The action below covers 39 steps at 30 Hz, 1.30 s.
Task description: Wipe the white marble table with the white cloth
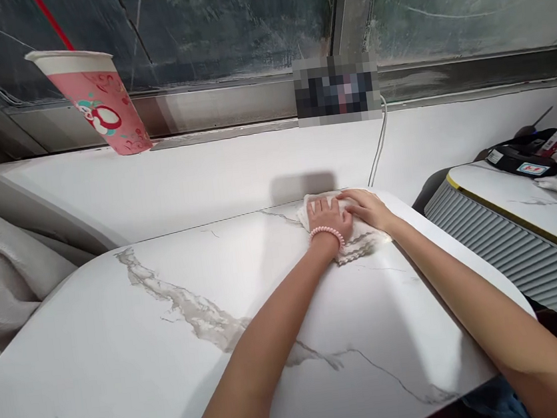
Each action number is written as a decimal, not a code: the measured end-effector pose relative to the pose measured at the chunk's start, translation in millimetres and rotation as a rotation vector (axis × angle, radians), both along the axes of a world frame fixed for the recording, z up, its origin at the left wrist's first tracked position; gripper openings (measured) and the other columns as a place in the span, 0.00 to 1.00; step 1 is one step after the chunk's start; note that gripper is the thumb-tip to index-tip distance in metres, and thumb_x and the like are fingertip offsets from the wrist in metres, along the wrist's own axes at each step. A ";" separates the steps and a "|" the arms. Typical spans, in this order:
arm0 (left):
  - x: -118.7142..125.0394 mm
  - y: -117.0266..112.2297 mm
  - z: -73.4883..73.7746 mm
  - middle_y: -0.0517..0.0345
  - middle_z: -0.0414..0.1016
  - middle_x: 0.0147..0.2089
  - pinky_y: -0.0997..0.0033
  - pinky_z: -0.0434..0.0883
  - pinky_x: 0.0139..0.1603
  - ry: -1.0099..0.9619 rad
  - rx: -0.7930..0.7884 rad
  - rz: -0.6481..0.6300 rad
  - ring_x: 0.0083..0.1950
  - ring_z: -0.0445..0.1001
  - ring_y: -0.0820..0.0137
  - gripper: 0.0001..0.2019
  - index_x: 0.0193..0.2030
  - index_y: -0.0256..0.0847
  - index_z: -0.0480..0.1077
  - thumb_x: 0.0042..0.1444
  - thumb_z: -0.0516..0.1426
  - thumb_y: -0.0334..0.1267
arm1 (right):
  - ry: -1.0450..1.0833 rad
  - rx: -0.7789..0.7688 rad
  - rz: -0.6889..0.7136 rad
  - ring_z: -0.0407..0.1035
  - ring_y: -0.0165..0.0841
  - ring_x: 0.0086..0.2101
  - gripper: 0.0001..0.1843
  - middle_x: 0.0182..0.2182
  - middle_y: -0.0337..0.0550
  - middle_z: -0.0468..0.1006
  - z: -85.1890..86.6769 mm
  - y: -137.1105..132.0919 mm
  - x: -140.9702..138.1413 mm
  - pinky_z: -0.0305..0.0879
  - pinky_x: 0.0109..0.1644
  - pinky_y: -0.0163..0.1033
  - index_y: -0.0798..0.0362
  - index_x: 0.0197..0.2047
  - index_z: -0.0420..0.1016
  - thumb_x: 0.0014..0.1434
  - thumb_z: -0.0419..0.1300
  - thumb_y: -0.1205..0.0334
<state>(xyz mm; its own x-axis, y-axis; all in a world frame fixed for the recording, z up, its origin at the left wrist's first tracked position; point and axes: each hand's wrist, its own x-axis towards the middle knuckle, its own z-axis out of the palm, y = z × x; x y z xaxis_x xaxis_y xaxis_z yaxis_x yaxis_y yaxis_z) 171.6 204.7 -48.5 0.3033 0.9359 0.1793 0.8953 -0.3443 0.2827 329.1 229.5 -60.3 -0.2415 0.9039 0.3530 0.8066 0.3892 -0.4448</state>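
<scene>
A cream-coloured cloth (362,245) lies crumpled on the white marble-patterned table (139,359), at its far edge by the wall. My left hand (327,218), with a pink bead bracelet (326,230) at the wrist, presses flat on the cloth with its fingers stretched out. Right beside it, my right hand (368,211) rests on the cloth's right part, fingers extended toward the left hand. Both hands are open, palms down, and cover much of the cloth.
A pink paper cup (96,105) with a red straw stands on the window ledge. A blurred-out object (337,89) sits there too, with a white cable (378,144) hanging down. Grey curtain (7,260) is at left; a ribbed cabinet (513,236) with belongings on top stands right.
</scene>
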 end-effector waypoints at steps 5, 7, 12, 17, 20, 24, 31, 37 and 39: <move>-1.3 27.0 0.1 0.47 0.61 0.68 0.53 0.45 0.72 -0.018 -0.002 0.024 0.70 0.55 0.60 0.26 0.65 0.37 0.61 0.65 0.41 0.45 | -0.066 0.054 0.015 0.64 0.46 0.56 0.21 0.54 0.47 0.74 -2.7 29.1 -3.9 0.57 0.62 0.56 0.47 0.53 0.73 0.60 0.49 0.56; -1.3 33.5 -0.3 0.46 0.63 0.66 0.53 0.45 0.72 -0.027 0.009 0.025 0.69 0.55 0.60 0.26 0.65 0.37 0.62 0.65 0.42 0.45 | -0.074 0.068 0.003 0.64 0.46 0.56 0.21 0.53 0.48 0.74 -4.0 38.0 -4.1 0.58 0.61 0.55 0.48 0.53 0.73 0.60 0.50 0.56; -1.5 38.8 -2.3 0.47 0.63 0.66 0.54 0.45 0.71 -0.018 0.041 0.024 0.68 0.56 0.60 0.25 0.64 0.37 0.62 0.65 0.41 0.45 | -0.088 0.075 -0.016 0.64 0.46 0.55 0.22 0.53 0.49 0.74 -5.5 45.4 -3.8 0.58 0.61 0.54 0.49 0.54 0.73 0.59 0.50 0.57; -1.0 29.5 -1.9 0.48 0.59 0.69 0.53 0.43 0.72 0.015 0.029 0.027 0.71 0.53 0.61 0.27 0.67 0.36 0.58 0.66 0.39 0.45 | -0.115 0.056 0.000 0.63 0.45 0.57 0.23 0.56 0.48 0.73 -3.7 33.8 -2.6 0.57 0.62 0.53 0.49 0.57 0.71 0.61 0.50 0.55; 3.3 12.1 -2.2 0.46 0.56 0.71 0.52 0.42 0.73 0.022 0.005 0.050 0.73 0.50 0.59 0.28 0.69 0.34 0.56 0.66 0.39 0.45 | -0.111 0.052 0.038 0.62 0.44 0.58 0.23 0.58 0.47 0.71 -3.0 20.3 -0.7 0.56 0.63 0.53 0.48 0.58 0.70 0.61 0.49 0.55; 13.3 -21.5 -3.8 0.43 0.53 0.72 0.48 0.41 0.73 0.042 0.000 0.112 0.74 0.47 0.55 0.30 0.70 0.30 0.54 0.66 0.38 0.45 | -0.117 0.042 0.083 0.61 0.44 0.60 0.23 0.60 0.45 0.70 -2.6 -8.4 3.9 0.54 0.64 0.55 0.47 0.57 0.70 0.62 0.47 0.57; 16.1 -69.1 -0.4 0.47 0.52 0.73 0.48 0.41 0.73 0.074 -0.027 -0.045 0.74 0.46 0.57 0.30 0.71 0.33 0.52 0.67 0.37 0.46 | -0.143 0.022 -0.071 0.57 0.44 0.62 0.23 0.61 0.45 0.68 -2.7 -83.1 10.8 0.52 0.65 0.58 0.46 0.58 0.70 0.65 0.44 0.56; 6.4 -130.9 2.7 0.38 0.48 0.73 0.42 0.41 0.72 0.101 -0.064 -0.124 0.74 0.44 0.48 0.31 0.72 0.28 0.49 0.67 0.38 0.46 | -0.277 0.059 -0.024 0.57 0.45 0.62 0.24 0.59 0.49 0.68 0.0 -153.9 4.3 0.55 0.63 0.59 0.45 0.62 0.63 0.67 0.41 0.58; 2.6 -151.7 4.7 0.37 0.47 0.73 0.41 0.42 0.72 0.116 -0.079 -0.143 0.74 0.44 0.46 0.32 0.72 0.27 0.49 0.67 0.39 0.46 | -0.304 0.071 0.010 0.57 0.45 0.62 0.24 0.59 0.50 0.67 1.9 -174.7 1.7 0.56 0.62 0.59 0.45 0.64 0.61 0.67 0.41 0.58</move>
